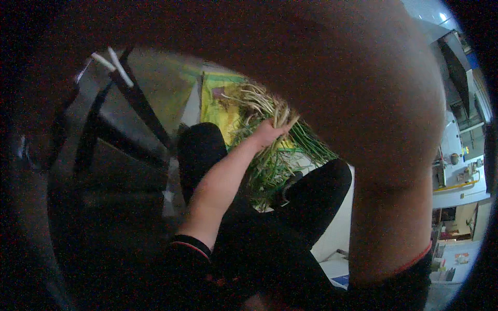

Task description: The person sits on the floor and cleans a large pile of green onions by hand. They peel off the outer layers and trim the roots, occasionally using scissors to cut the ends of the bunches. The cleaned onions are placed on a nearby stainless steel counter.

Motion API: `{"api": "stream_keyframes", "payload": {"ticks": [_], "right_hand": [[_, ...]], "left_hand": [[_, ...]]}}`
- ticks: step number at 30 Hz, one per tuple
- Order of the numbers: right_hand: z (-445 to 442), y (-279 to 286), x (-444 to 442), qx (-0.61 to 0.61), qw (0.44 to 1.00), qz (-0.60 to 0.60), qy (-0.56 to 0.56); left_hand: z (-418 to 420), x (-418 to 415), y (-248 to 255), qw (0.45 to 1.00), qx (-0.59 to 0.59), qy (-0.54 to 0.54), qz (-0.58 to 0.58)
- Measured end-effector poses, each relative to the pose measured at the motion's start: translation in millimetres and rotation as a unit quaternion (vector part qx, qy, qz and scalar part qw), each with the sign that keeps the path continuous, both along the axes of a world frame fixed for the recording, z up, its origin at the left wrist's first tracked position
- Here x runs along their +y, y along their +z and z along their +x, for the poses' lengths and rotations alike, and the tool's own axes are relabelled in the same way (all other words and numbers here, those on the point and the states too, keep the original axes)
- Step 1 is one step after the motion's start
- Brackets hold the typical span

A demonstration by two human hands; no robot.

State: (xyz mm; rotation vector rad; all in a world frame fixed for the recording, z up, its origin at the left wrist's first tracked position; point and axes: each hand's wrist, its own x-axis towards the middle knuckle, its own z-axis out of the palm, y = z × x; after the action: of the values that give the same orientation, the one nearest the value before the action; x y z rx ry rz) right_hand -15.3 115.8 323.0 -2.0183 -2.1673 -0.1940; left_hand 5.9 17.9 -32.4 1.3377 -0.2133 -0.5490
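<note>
My left hand (270,132) is closed around several pale stalks of a long-stemmed green vegetable. Below and around it lies a heap of leafy greens (268,171), with a bundle of pale stems (253,97) at its upper side and long green leaves (311,144) towards the right. Part of the heap rests on a yellow woven plastic sack (218,112). My right arm is raised close to the camera and covers the top and right of the view; the right hand itself cannot be made out.
My bent knees in black trousers (327,182) flank the greens. Dark frame bars (144,105) stand at the left, with two white pieces (121,68) by them. White floor shows below right. Shelves and a yellow pipe (459,187) are at the far right.
</note>
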Motion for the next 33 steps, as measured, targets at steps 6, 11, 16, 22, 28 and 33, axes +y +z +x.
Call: {"api": "stream_keyframes", "payload": {"ticks": [6,11,16,22,28,33], "right_hand": [[-15,10,-128,0.122,0.985,0.116,-0.029],[-32,-115,-242,0.495,0.669,0.26,-0.489],[-91,-229,-347,0.487,0.565,0.14,-0.651],[-113,-260,-368,0.46,0.626,0.107,-0.621],[-109,-256,-376,0.457,0.639,0.043,-0.617],[-105,-270,-389,0.515,0.61,0.084,-0.597]], "left_hand": [[-66,-1,41,0.997,-0.037,0.052,0.046],[0,32,5,0.994,0.01,-0.009,-0.105],[-12,10,35,0.998,0.055,0.022,0.001],[-15,0,35,0.993,0.107,0.042,-0.004],[-20,-11,39,0.998,0.056,0.038,0.002],[-25,-19,38,0.998,0.057,-0.004,-0.003]]}}
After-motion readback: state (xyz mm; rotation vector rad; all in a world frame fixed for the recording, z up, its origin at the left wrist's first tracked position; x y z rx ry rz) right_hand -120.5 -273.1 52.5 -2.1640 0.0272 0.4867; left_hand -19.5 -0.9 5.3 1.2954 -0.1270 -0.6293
